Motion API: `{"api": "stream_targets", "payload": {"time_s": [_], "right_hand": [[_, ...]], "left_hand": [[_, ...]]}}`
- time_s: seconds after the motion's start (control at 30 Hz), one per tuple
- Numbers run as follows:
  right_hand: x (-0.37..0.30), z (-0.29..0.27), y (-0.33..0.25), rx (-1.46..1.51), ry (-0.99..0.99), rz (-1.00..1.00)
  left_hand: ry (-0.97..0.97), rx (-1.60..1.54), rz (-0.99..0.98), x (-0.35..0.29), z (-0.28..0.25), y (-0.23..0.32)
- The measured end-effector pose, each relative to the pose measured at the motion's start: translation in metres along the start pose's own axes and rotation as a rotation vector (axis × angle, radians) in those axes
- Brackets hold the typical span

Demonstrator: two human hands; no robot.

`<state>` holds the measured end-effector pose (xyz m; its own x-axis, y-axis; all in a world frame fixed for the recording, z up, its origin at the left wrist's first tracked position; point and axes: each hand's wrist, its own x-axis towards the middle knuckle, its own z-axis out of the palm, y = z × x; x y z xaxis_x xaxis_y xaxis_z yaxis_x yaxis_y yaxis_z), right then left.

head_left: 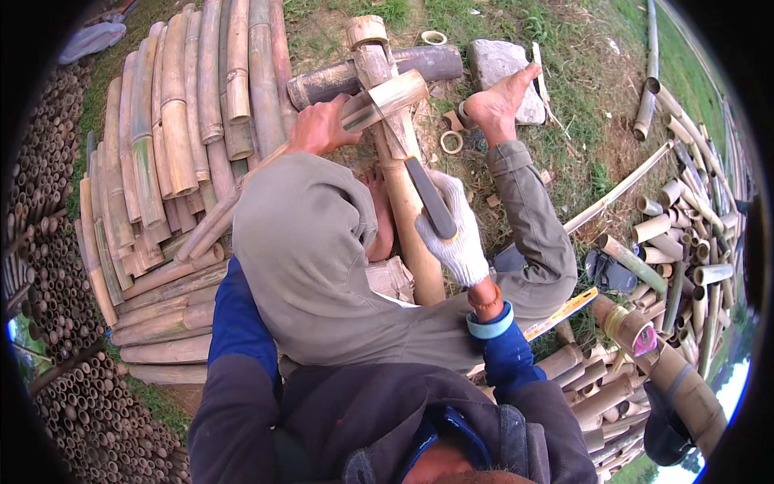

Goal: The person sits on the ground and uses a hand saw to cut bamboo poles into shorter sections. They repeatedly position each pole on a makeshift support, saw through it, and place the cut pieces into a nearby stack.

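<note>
My bare left hand (324, 127) is closed around a split bamboo length (401, 91), which lies across a bamboo post. A long strip runs down-left from behind that hand; I cannot tell if it is the same piece. My right hand (459, 226), in a white knit glove, grips the dark handle of a handsaw (431, 198). The saw's blade reaches up to the split bamboo, against its near side, just right of my left hand. Beneath both is the upright-laid bamboo post (415, 234), crossed near its top by a thick dark bamboo piece (435, 63).
Split bamboo lengths (173, 113) are stacked at the left. Cut bamboo pieces (617, 395) heap at the right, near a bamboo pole (685, 387) with a pink tape measure (645, 340). My bare foot (500, 101) rests by a grey stone block (496, 63). Bamboo rings (451, 151) lie on the ground.
</note>
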<state>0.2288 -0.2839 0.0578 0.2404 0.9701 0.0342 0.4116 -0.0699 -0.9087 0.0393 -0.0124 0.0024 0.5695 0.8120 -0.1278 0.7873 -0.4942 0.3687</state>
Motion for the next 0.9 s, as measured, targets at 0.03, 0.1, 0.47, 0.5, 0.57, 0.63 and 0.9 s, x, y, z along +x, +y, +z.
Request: {"api": "stream_targets", "payload": {"time_s": [0.03, 0.1, 0.47, 0.5, 0.57, 0.63, 0.9], "right_hand": [[0.044, 0.019, 0.005, 0.035, 0.058, -0.108], [0.116, 0.041, -0.012, 0.041, 0.032, -0.147], [0.114, 0.050, 0.009, 0.124, 0.042, -0.244], [0.116, 0.052, 0.011, 0.093, 0.065, -0.240], [0.121, 0.051, 0.013, 0.057, 0.060, -0.226], [0.121, 0.051, 0.016, 0.024, 0.060, -0.227], [0.000, 0.014, -0.006, -0.082, 0.027, -0.093]], "left_hand": [[-0.001, -0.005, 0.006, -0.002, 0.000, 0.005], [0.043, 0.018, 0.006, -0.002, 0.003, -0.003], [0.523, -0.044, 0.002, -0.028, -0.002, -0.073], [0.579, 0.027, 0.104, -0.028, 0.002, -0.062], [0.457, 0.020, 0.253, -0.026, 0.008, -0.042], [0.267, 0.019, 0.117, -0.016, 0.020, -0.011], [0.052, 0.003, -0.127, -0.005, 0.015, -0.005]]}}
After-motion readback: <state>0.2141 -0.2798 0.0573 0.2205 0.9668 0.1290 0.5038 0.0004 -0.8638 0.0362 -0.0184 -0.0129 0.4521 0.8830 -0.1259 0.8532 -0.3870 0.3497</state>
